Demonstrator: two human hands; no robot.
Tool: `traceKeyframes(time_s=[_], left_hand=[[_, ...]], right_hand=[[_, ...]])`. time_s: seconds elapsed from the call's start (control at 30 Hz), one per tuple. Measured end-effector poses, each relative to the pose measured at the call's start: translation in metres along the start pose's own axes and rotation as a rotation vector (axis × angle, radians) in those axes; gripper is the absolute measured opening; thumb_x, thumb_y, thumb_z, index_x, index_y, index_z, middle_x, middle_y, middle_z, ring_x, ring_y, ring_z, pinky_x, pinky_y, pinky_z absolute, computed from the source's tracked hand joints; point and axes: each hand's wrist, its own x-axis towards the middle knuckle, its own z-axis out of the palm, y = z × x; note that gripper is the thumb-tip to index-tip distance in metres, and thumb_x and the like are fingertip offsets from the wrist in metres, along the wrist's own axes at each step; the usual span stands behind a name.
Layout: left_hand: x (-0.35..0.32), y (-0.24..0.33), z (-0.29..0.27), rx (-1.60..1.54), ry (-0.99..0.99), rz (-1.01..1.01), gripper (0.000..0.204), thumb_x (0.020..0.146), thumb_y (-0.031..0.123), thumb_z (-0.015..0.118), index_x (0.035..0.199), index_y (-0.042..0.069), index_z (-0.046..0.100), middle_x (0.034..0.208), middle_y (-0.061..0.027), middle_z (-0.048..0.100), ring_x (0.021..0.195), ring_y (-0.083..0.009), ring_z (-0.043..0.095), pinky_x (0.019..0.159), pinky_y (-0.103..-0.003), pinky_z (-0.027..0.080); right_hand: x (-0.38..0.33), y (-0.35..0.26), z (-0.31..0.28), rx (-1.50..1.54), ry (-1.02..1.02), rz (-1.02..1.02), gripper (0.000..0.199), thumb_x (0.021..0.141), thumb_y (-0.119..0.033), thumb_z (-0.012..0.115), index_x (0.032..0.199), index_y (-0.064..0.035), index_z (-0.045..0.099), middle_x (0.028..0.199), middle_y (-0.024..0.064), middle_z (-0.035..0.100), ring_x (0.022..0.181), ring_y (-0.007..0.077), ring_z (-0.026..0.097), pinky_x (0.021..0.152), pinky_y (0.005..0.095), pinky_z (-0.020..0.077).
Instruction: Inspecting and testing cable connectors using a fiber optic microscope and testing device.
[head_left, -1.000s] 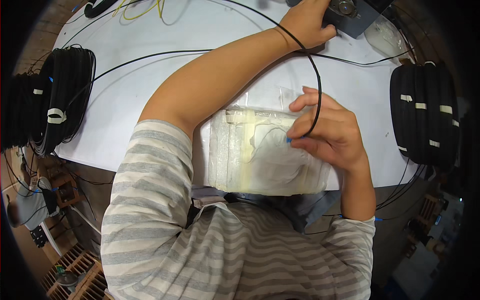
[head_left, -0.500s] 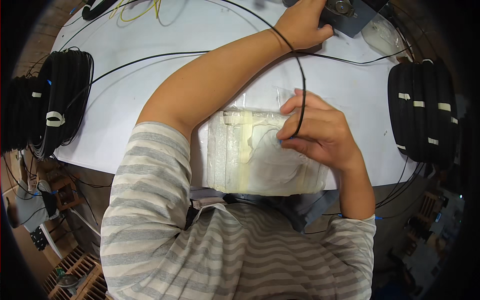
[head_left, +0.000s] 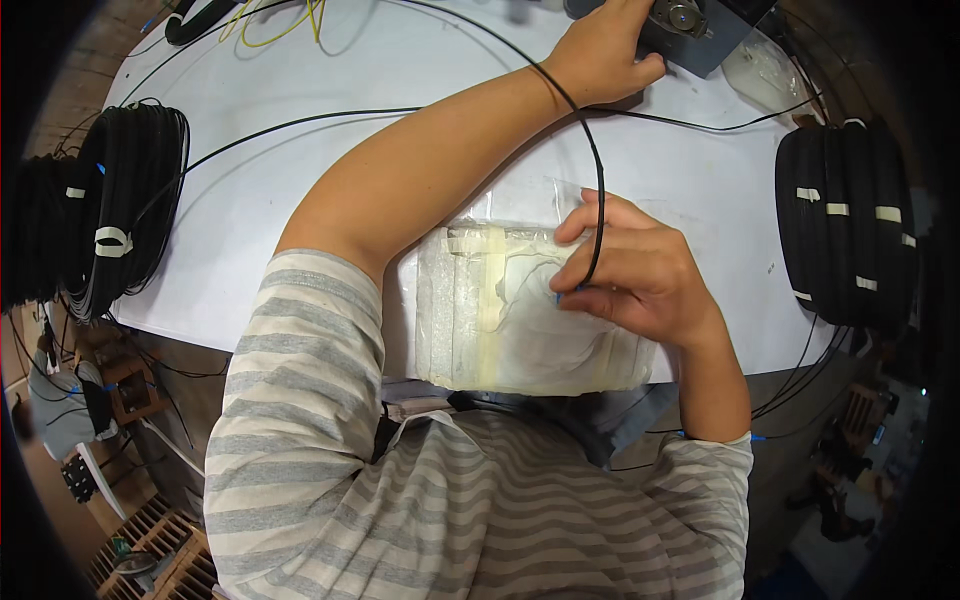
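Observation:
My left arm reaches across the white table (head_left: 300, 170) to its far right, where my left hand (head_left: 600, 55) grips the edge of a dark grey device (head_left: 700, 25). A thin black cable (head_left: 592, 190) arcs from under that wrist down to my right hand (head_left: 640, 280), which pinches it between thumb and fingers. A small blue tip shows at the fingertips. The right hand hovers over a whitish taped pad (head_left: 500, 320) lying at the table's near edge, with a clear plastic sheet partly beneath the hand.
Thick coils of black cable with white tape bands stand at the left (head_left: 120, 220) and right (head_left: 845, 230) table edges. Yellow wires (head_left: 280, 25) lie at the far side and a clear bag (head_left: 765, 70) sits by the device. Loose black cables cross the table.
My right hand has shifted slightly along the black cable, and the cable's arc between the two hands hangs straighter. The left hand stays on the device.

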Motion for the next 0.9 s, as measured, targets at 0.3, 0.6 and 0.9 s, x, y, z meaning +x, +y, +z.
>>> traceKeyframes(time_s=[0.3,0.6,0.9], left_hand=[[-0.002,-0.001,0.002,0.018,0.009,0.033,0.085,0.087,0.011,0.069,0.161,-0.002,0.028,0.161,-0.0288,0.039,0.139,-0.0489,0.052,0.112,-0.045,0.050],[0.000,0.001,0.000,0.023,0.003,0.012,0.086,0.088,0.011,0.070,0.161,0.001,0.027,0.161,-0.0295,0.038,0.135,-0.0500,0.054,0.110,-0.046,0.051],[-0.002,0.000,-0.001,0.038,0.000,0.027,0.086,0.087,0.011,0.069,0.162,0.000,0.027,0.161,-0.0297,0.038,0.136,-0.0502,0.053,0.111,-0.046,0.050]], right_hand=[[0.001,-0.003,0.002,0.022,0.047,0.015,0.022,0.076,-0.017,0.092,0.092,-0.0065,0.080,0.084,0.0031,0.073,0.093,0.0269,0.068,0.087,0.0379,0.0577],[0.005,-0.001,0.006,0.022,0.070,0.009,0.020,0.079,-0.015,0.089,0.095,-0.0068,0.081,0.084,0.0018,0.073,0.093,0.0266,0.067,0.084,0.0357,0.0574],[0.005,0.001,0.011,0.052,0.064,0.001,0.018,0.082,-0.014,0.087,0.098,-0.0065,0.082,0.086,0.0012,0.074,0.096,0.0279,0.068,0.090,0.0382,0.0579]])
